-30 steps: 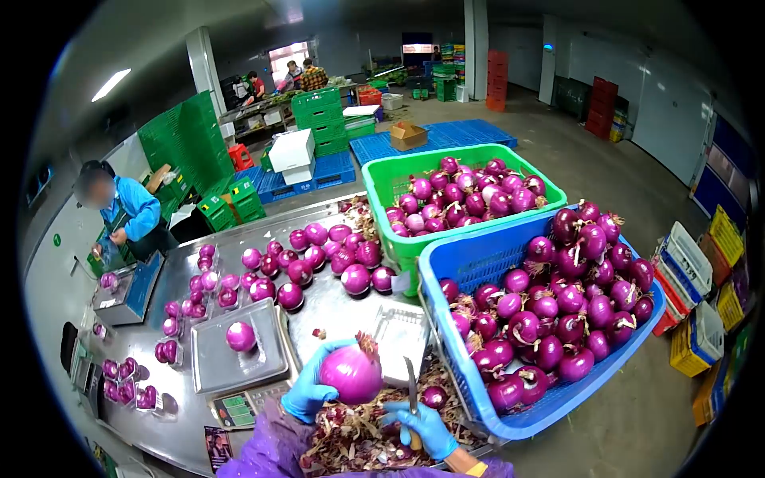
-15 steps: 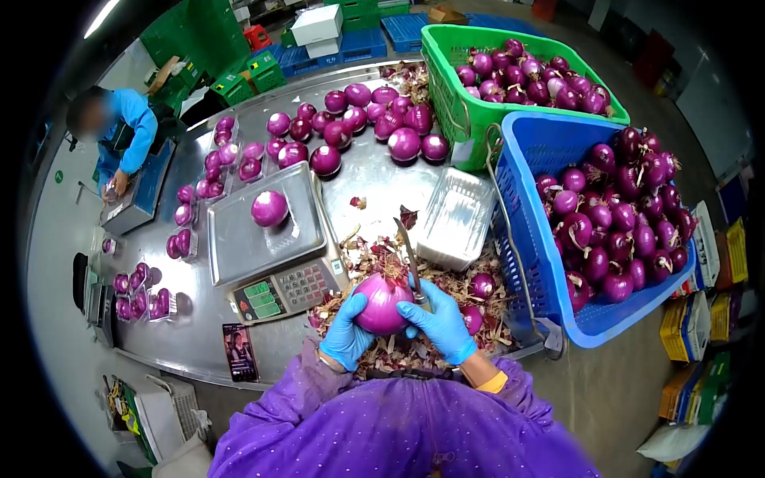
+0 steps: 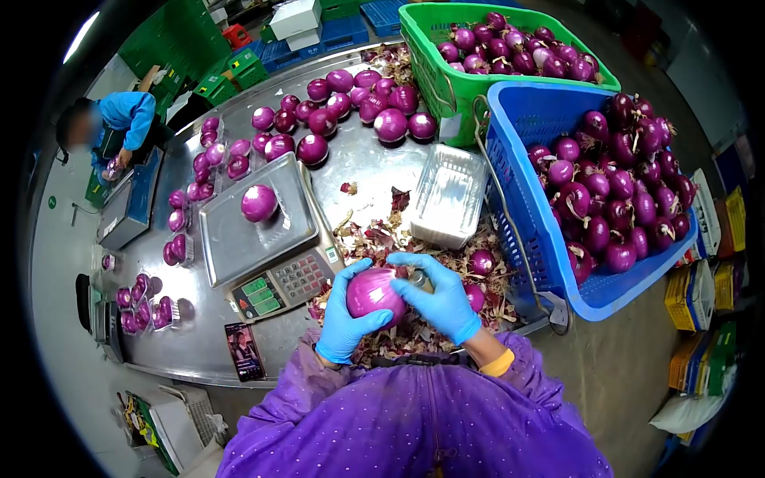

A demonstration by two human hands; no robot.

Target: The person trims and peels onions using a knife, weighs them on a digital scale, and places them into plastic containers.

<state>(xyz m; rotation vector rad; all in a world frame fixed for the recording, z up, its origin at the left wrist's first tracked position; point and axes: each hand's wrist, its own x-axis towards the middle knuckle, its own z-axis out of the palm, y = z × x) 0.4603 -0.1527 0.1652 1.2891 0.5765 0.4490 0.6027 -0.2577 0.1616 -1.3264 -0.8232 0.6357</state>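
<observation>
My left hand (image 3: 344,317), in a blue glove, is wrapped round a large red onion (image 3: 371,298) above the peelings. In my gloved right hand (image 3: 443,304) sits the knife; only a rounded bit of its handle (image 3: 417,277) shows between thumb and fingers, and its blade is hidden. The fingertips of that hand reach to the onion's right side. Dry onion skins (image 3: 374,239) cover the steel table under both hands. Another onion (image 3: 259,203) rests on the pan of the digital scale (image 3: 287,280), to the left.
Clear plastic trays (image 3: 451,195) stand beside a blue crate (image 3: 510,199) and a green crate (image 3: 434,68), both filled with onions. Several loose onions (image 3: 323,122) lie behind the scale. A phone (image 3: 244,350) is at the table's front edge. A co-worker (image 3: 127,119) works at far left.
The knife blade, upright beside the onion before, has gone out of sight. My right hand's fingers have spread further over the onion, whose stringy top no longer shows. The view has shifted slightly.
</observation>
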